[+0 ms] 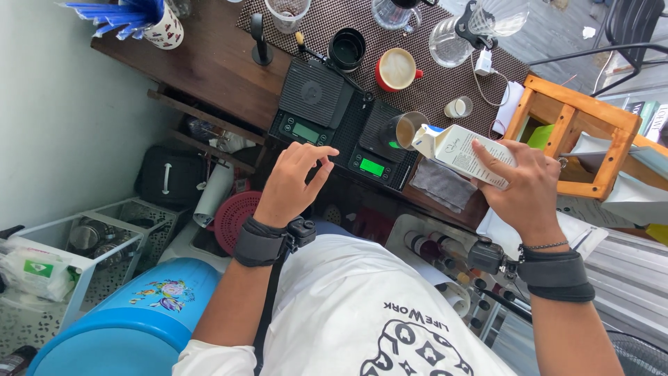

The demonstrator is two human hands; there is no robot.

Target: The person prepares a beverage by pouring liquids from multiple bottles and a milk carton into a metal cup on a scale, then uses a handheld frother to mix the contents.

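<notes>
My right hand grips a white milk carton, tilted with its spout over a glass cup that stands on the right black scale. Pale liquid shows inside the cup. My left hand hovers with fingers spread just in front of the left black scale, close to its lit display, holding nothing. Both wrists wear dark straps with small devices.
A red cup of coffee, a black tumbler, glass pitchers and a grey cloth lie on the wooden counter. A wooden crate stands at the right. A blue barrel and wire racks sit below left.
</notes>
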